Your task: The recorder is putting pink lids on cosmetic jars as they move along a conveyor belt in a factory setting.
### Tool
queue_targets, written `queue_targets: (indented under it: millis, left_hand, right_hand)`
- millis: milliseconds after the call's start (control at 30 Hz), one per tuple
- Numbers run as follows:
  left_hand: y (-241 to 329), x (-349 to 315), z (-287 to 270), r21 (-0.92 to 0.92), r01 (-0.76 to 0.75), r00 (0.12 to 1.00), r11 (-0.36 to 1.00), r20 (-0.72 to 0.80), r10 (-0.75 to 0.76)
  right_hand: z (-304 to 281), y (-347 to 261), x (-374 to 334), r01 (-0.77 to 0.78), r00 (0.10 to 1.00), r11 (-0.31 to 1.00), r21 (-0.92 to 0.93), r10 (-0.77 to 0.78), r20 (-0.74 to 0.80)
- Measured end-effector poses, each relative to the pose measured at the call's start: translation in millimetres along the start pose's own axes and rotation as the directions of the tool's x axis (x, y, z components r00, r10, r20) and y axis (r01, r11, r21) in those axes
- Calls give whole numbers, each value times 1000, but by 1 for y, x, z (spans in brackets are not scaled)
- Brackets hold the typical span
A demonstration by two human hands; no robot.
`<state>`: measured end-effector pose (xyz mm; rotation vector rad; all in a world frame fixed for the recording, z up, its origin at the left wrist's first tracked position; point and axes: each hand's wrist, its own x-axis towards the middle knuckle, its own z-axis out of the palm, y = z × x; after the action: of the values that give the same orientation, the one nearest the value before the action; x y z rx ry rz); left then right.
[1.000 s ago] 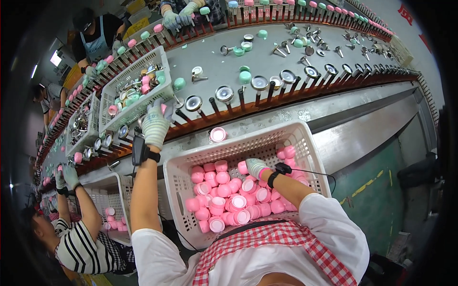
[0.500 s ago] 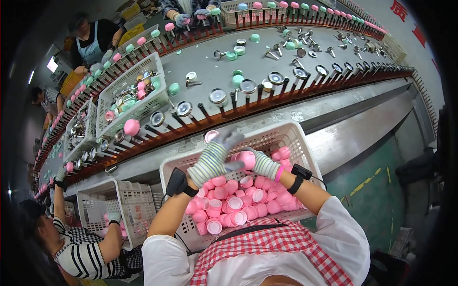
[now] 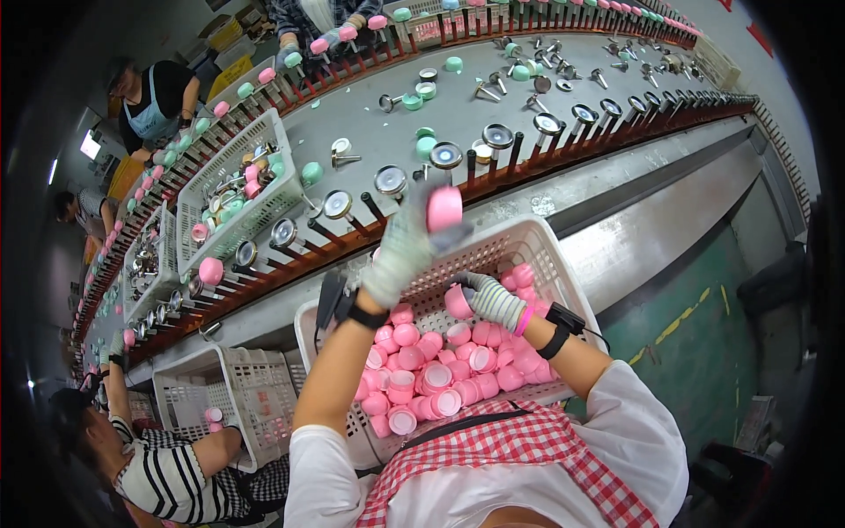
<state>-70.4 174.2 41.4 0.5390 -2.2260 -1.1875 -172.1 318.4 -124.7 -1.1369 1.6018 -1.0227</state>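
My gloved left hand [image 3: 403,251], smeared by motion, is raised at the conveyor's near edge. Its fingers are closed round a pink rounded cap [image 3: 444,209], just below a round metal disc [image 3: 446,157] on the line. Lower and to the right, my gloved right hand [image 3: 495,301] grips another pink cap [image 3: 458,302] above the crate. The white perforated crate [image 3: 537,236] in front of me contains many pink caps [image 3: 436,377], some upside down with their white insides showing.
Upright dark rods [image 3: 373,208] line the conveyor's near edge, several topped with metal discs. Loose metal stems and green caps lie on the grey surface [image 3: 370,132]. A co-worker [image 3: 167,466] sits at left by another crate [image 3: 233,396]. Other people work across the line.
My left hand has moved up from the crate toward the line, now with a pink cap in it. My right hand stays over the crate with a cap. The discs have shifted slightly left.
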Motion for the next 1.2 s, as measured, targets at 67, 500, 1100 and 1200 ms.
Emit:
queue_targets:
  millis: [67, 500, 1100, 1200]
  left_hand:
    - [-12, 45, 3, 126, -119, 992, 985, -36, 124]
    - [-26, 146, -8, 689, -151, 874, 709, 428, -230]
    - [-51, 97, -74, 823, -132, 870, 553, 363, -333]
    - [-59, 102, -75, 786, 127, 835, 605, 245, -493]
  right_hand:
    - [3, -2, -2, -74, 995, 986, 148, 63, 78]
    - [3, -25, -11, 46, 988, 989, 143, -66, 142]
    - [-1, -36, -17, -9, 980, 942, 334, -59, 192]
    - [-3, -37, -21, -28, 982, 944, 330, -36, 185]
